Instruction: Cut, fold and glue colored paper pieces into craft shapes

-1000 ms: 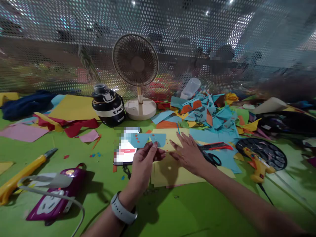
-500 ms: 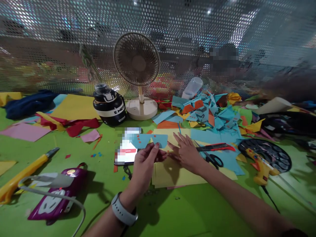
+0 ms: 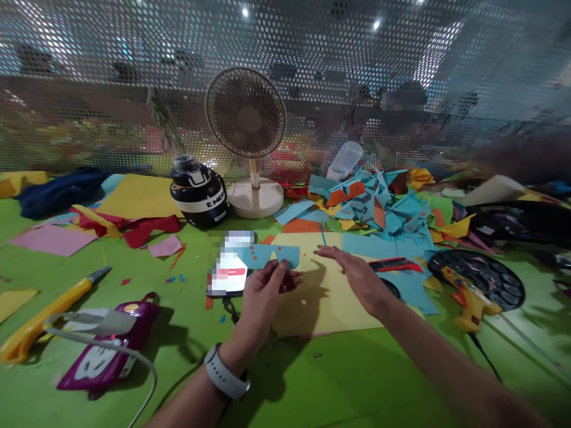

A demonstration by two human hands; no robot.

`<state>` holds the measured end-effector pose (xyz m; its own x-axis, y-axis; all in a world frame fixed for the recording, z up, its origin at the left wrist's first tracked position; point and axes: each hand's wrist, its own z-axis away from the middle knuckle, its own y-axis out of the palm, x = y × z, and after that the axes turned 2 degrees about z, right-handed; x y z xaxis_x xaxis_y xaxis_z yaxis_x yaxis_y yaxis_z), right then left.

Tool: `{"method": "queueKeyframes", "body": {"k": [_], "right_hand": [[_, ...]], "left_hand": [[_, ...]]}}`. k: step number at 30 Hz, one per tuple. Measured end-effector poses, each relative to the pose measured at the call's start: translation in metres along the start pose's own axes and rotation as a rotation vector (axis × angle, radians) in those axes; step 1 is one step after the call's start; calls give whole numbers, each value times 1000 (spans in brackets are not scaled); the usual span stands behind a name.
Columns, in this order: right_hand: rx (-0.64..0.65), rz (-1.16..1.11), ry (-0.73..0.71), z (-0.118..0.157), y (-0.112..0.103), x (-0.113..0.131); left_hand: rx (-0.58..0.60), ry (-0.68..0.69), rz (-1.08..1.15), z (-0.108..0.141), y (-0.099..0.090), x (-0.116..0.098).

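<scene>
Between the thumb and fingers of my left hand (image 3: 267,288) is a light-blue paper piece (image 3: 291,255) with small red-orange dots along it and a pale cut-out shape near its middle. The fingers cover its lower edge. My right hand (image 3: 359,276) hovers over the yellow paper sheet (image 3: 307,312), fingers stretched out with nothing seen in them. Just beyond that hand lie a red-and-black utility knife (image 3: 397,265) and black scissors (image 3: 389,288), mostly hidden by it. A lit phone (image 3: 229,273) lies behind the left hand, partly under the blue piece.
A desk fan (image 3: 250,122) and a black bottle (image 3: 198,193) stand at the back. Folded blue and orange papers (image 3: 370,199) are heaped right of them. A yellow glue gun (image 3: 475,300) rests by a black tray (image 3: 504,279). At left are a purple device (image 3: 111,351) and a yellow cutter (image 3: 53,315).
My right hand has drawn back to the right, away from the left hand, and turned more edge-on, now covering most of the scissors. My left hand keeps its pinch on the blue piece.
</scene>
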<state>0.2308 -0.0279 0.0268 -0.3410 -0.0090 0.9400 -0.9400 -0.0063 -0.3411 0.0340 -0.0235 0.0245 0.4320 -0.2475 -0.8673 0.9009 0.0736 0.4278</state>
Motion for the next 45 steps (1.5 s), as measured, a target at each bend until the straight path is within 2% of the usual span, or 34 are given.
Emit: {"method": "queueKeyframes", "body": {"k": [3,8,11,14,22,27,31,34,36,40,42,45], "right_hand": [[-125,141,7,-3,-2,1],[-219,369,-16,-4,-4,0],[-154,443,-94,-4,-4,4],[-72,434,-63,-7,-3,6],[-167,557,-47,-28,3,-2],[-114,490,-148,-33,-1,-3],[-106,470,-79,-31,2,-7],[-185,596,-104,-34,6,-12],[-189,686,-180,-36,9,-16],[-100,975,-350,-33,20,-20],[-52,1106,-370,-29,25,-21],[1,1183,-399,-25,31,-22]], "left_hand": [[-32,20,26,-2,-2,-2],[-21,7,14,-4,-3,-1],[-23,8,19,-4,-3,0],[-32,12,19,-4,-3,0],[-42,-16,29,-4,-3,-2],[-49,-5,22,-5,-4,-2],[-60,-13,16,-4,-3,-2],[-63,-18,25,-5,-4,-2],[-65,-18,30,-5,-4,-1],[-56,-17,32,-6,-6,1],[-53,-16,32,-6,-6,1],[-52,-18,33,-6,-6,1]]}}
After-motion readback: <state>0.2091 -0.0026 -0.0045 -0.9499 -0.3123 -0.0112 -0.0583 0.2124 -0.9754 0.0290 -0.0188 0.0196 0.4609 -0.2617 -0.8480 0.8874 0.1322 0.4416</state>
